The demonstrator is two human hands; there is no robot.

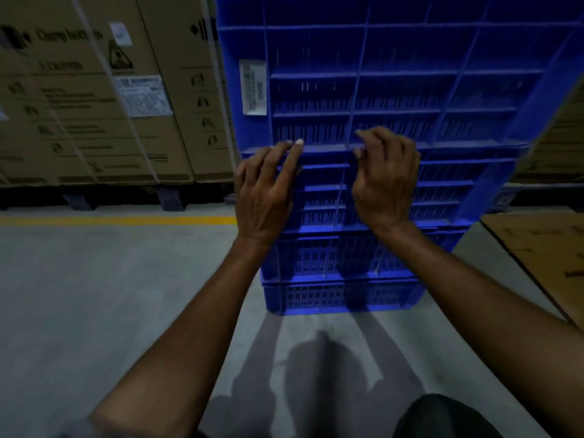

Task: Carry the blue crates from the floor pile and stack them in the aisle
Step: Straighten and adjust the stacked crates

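Fingers point(292, 150) of the left hand point(264, 197) lie spread and those of the right hand point(384, 184) curl loosely against the blue crates point(363, 216) stacked on the aisle floor point(94, 279), apparently steadying the tall column.

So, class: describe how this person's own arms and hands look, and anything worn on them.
Both forearms are bare up to the bottom edge of the frame; no sleeve cuff shows clearly. The left hand and right hand wear no gloves, rings, watch or wristband. The fingers show short, pale nails.
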